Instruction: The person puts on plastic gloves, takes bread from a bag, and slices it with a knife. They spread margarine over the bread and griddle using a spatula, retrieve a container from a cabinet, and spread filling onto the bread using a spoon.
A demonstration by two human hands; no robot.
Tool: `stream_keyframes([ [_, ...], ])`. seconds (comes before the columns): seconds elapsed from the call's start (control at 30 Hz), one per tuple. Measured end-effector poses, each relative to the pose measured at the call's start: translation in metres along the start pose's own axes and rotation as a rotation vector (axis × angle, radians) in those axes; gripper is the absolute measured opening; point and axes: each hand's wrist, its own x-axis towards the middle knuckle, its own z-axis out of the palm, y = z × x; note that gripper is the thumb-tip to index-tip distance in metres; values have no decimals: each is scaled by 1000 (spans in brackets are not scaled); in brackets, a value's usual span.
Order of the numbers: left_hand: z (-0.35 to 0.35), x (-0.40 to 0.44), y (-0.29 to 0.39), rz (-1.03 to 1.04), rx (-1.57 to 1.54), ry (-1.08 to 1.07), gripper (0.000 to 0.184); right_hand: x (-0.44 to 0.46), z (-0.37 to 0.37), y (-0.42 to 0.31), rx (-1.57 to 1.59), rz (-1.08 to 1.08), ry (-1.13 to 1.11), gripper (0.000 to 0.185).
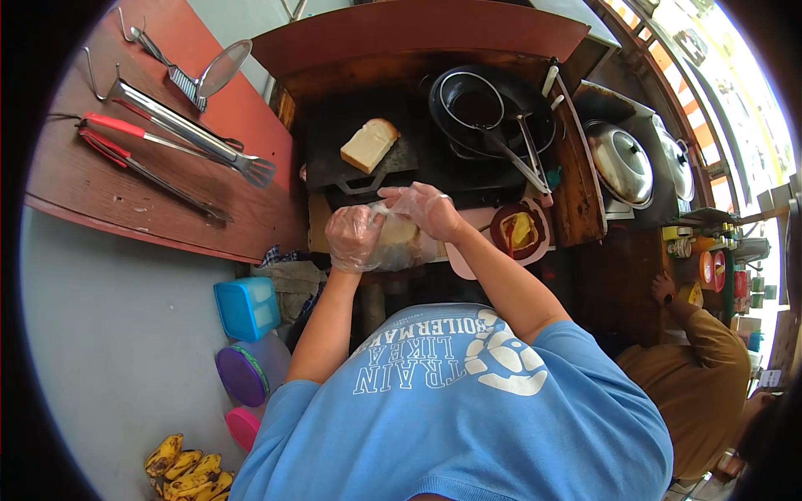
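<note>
My left hand (352,237), in a clear plastic glove, is closed on the gathered edge of a clear plastic bag (396,252). Something pale shows through the bag, perhaps bread; I cannot make it out fully. My right hand (424,212), also gloved, pinches at the bag's upper edge, with its fingers partly hidden by the film. Just beyond my hands, a slice of bread (370,146) lies on a black griddle (326,125). To the right of my hands sits a pink tray (461,265) bearing a dark round of food with yellow and red topping (522,231).
A black wok (543,125) holds a strainer (473,73) and a ladle. Tongs (180,125) and a spatula hang from the red-brown panel at left. Lidded pots (619,163) stand at right, where another person (702,376) works. Bananas (192,474) lie lower left.
</note>
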Motion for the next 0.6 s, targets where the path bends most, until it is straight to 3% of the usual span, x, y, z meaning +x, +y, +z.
stream_keyframes([
  [0.1,1,-3,-1,-15,16,-16,26,-6,-9,7,113,-139,-15,43],
  [0.17,-2,-3,-2,-29,10,-33,24,-6,-15,12,131,-329,360,39],
  [0.2,-4,-1,-3,-33,14,-33,24,-6,-15,10,130,-325,357,39],
  [0.27,-6,2,-4,70,-25,-18,24,-1,-15,5,-795,-286,359,41],
  [0.3,-5,1,-6,70,-24,-19,24,2,-6,-2,-908,-225,342,39],
  [0.33,-2,-1,-7,104,-33,-34,23,2,5,-11,-907,-225,342,39],
  [0.4,1,-3,-10,140,-46,-48,24,3,22,-27,-734,265,323,39],
  [0.43,2,-3,-11,159,-37,-45,24,10,17,-23,-849,168,187,40],
  [0.6,-6,4,-9,149,8,-42,26,11,12,-12,-742,219,169,28],
])
